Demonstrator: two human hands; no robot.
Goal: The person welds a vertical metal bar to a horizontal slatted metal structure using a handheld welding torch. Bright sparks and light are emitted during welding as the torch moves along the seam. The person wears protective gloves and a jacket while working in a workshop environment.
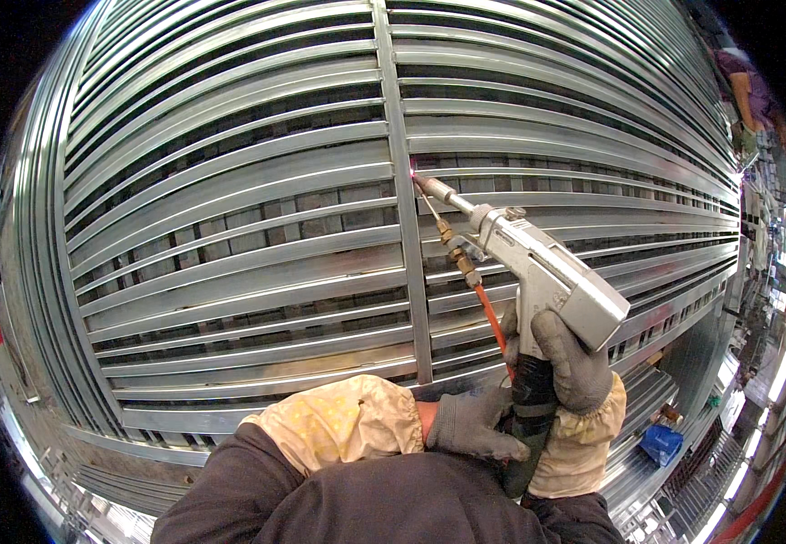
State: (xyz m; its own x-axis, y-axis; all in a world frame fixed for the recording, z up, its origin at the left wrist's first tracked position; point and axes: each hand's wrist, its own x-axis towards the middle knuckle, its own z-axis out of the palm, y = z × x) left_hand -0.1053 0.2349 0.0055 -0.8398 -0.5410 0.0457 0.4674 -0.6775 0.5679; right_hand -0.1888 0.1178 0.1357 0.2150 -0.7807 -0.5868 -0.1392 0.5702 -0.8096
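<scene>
to the left of both hands, a stack of long grey metal slats (pixel 230 227) runs across the view, curving toward the rim. nearer in, a pale yellow sleeve cover (pixel 343 422) wraps the left forearm, which comes in from the lower edge over a dark jacket sleeve (pixel 320 499). the left hand (pixel 475 422), in a grey glove, is closed around the lower part of the black handle (pixel 531 408) of a grey welding gun (pixel 547 272). just above and to the right of it, the right hand (pixel 574 363), also in a grey glove, is clamped on the upper part of the same handle, so the 2 hands sit together, touching, one below the other. the gun rises up and to the left from the hands, and its thin nozzle tip (pixel 425 184) meets an upright metal bar (pixel 402 199) that crosses the slats, where a small pink glow shows. an orange hose (pixel 494 322) runs along the left side of the gun, down toward the hands. below and to the right of the right hand lies a blue box (pixel 661 444). far up to the right, another person (pixel 747 95) stands by the slats.
</scene>
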